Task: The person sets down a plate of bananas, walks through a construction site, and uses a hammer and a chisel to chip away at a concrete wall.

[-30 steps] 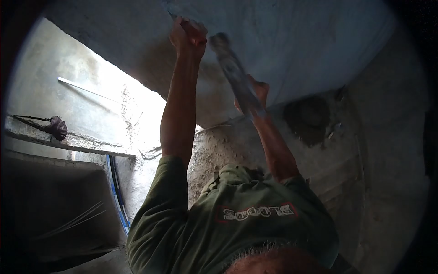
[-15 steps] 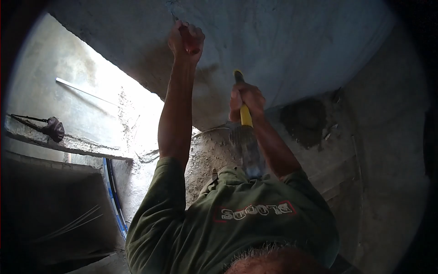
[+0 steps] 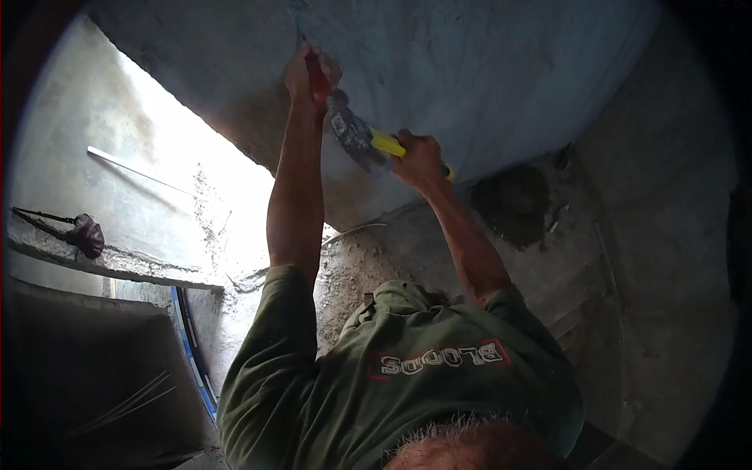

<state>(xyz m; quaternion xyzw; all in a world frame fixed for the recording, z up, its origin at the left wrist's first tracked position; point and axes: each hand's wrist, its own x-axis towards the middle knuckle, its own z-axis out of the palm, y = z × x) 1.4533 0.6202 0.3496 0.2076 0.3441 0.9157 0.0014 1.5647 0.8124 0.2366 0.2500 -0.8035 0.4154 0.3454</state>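
Observation:
Raised at the top, my left hand (image 3: 301, 74) is wrapped round a red-gripped chisel (image 3: 317, 76). Its thin shaft points up at a grey concrete surface (image 3: 470, 70), over a small pale blue-grey mark (image 3: 298, 12). My right hand (image 3: 419, 160) is closed on the yellow-and-black handle of a hammer (image 3: 385, 142). The hammer's head, blurred by motion, is right by the lower end of the chisel grip and my left wrist.
A dark bundle (image 3: 86, 235) lies on a concrete ledge (image 3: 141, 265) at left, under a white strip (image 3: 137, 168). Blue-edged lengths (image 3: 192, 352) stand below, near thin rods (image 3: 129, 403). A dark round patch (image 3: 513, 205) lies at right, and rubble (image 3: 352, 270) is beyond my shirt.
My right hand has swung the hammer up and left; its head went from pointing down at my chest to beside the chisel grip. My left hand stays in nearly the same place.

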